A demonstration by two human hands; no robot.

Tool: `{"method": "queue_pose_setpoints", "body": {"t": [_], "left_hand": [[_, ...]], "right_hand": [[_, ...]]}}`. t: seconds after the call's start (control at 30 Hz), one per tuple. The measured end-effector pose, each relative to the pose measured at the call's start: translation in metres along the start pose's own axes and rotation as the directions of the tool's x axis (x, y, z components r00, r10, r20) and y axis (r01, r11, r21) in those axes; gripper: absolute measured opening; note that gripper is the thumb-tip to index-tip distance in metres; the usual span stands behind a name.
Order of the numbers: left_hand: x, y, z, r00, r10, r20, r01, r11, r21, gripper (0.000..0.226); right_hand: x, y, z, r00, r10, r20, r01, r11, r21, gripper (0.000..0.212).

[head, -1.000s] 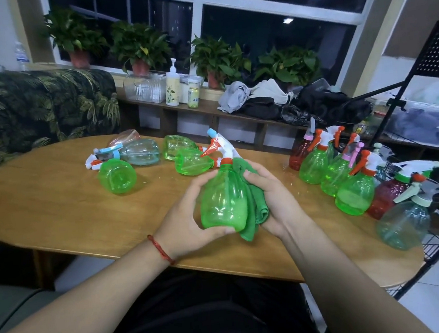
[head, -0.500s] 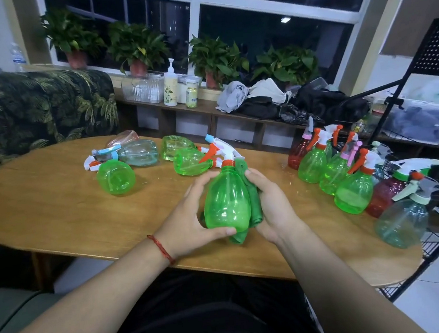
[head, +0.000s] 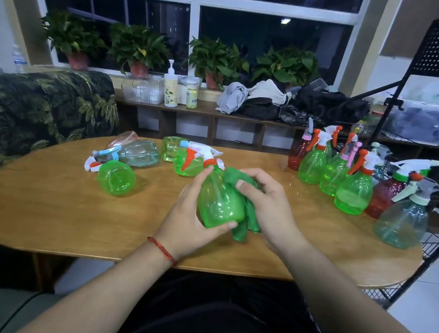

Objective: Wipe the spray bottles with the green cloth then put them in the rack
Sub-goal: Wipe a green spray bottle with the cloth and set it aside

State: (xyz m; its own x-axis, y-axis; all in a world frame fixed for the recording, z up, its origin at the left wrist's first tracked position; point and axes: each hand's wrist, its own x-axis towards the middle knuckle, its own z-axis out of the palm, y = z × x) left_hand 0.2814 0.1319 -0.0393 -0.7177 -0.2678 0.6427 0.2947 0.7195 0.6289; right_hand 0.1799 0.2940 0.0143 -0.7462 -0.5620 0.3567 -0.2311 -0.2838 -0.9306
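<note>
Both hands meet over the near middle of the bench (head: 55, 210), and between them they hold the bottle being wiped. Left hand (head: 188, 218) grips the green spray bottle (head: 221, 204): thumb across its lower near side, fingers wrapped up the far left side toward the neck. Right hand (head: 268, 204) holds the green cloth (head: 242, 229), fingers curled into it and pressing it against the bottle's right flank; a loose tail of cloth hangs below the palm. The bottle leans away from me, base toward my body, and its white trigger head (head: 209, 156) with orange collar points to the far side. I cannot tell whether its base touches the wood. To the right, well apart from the hands, a row of upright bottles (head: 354, 195) runs along the bench edge: red, three green, red, then a clear teal one nearest me, packed close together. Just beyond that row stands the black wire rack (head: 438, 245). To the far left of the hands lie the tipped-over bottles (head: 116, 178): a green one bottom-on to me, a clear bluish one behind it, two more green ones near the held bottle's trigger head. A red string bracelet (head: 162, 249) circles the left wrist.
</note>
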Motion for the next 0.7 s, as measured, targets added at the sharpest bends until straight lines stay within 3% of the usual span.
{"method": "queue_pose_setpoints", "body": {"t": [0.1,0.23,0.37,0.47,0.53,0.6,0.67,0.7], "left_hand": [[0.002,-0.004,0.001,0.996,-0.063,-0.061,0.06,0.997,-0.042,0.112],[0.003,-0.007,0.002,0.989,-0.116,-0.092,0.108,0.99,-0.085,0.111],[0.005,-0.007,0.004,0.981,-0.159,-0.114,0.154,0.987,-0.051,0.112],[0.004,-0.004,0.004,0.988,-0.115,-0.105,0.115,0.993,-0.005,0.112],[0.002,-0.003,0.004,0.994,-0.075,-0.074,0.077,0.997,0.022,0.113],[0.001,-0.001,0.002,0.998,-0.046,-0.043,0.046,0.999,0.011,0.114],[-0.001,-0.001,-0.001,1.0,-0.018,-0.021,0.017,0.998,-0.056,0.112],[-0.002,0.0,-0.002,1.0,-0.008,-0.01,0.007,0.996,-0.094,0.111]], "right_hand": [[-0.015,0.005,0.003,0.98,-0.196,0.017,0.194,0.95,-0.244,0.023],[-0.03,0.009,0.002,0.91,-0.396,0.124,0.405,0.784,-0.47,0.025],[-0.028,0.012,0.004,0.908,-0.399,0.126,0.393,0.713,-0.581,0.025],[-0.012,0.008,0.011,0.931,-0.358,0.066,0.326,0.739,-0.589,0.024],[0.004,0.002,0.014,0.966,-0.257,0.014,0.224,0.813,-0.537,0.02],[0.02,-0.005,0.014,0.998,-0.066,-0.022,0.053,0.926,-0.373,0.015],[0.029,-0.011,0.013,0.981,0.191,0.027,-0.191,0.982,0.003,0.015],[0.029,-0.013,0.011,0.952,0.289,0.101,-0.303,0.936,0.18,0.017]]}}
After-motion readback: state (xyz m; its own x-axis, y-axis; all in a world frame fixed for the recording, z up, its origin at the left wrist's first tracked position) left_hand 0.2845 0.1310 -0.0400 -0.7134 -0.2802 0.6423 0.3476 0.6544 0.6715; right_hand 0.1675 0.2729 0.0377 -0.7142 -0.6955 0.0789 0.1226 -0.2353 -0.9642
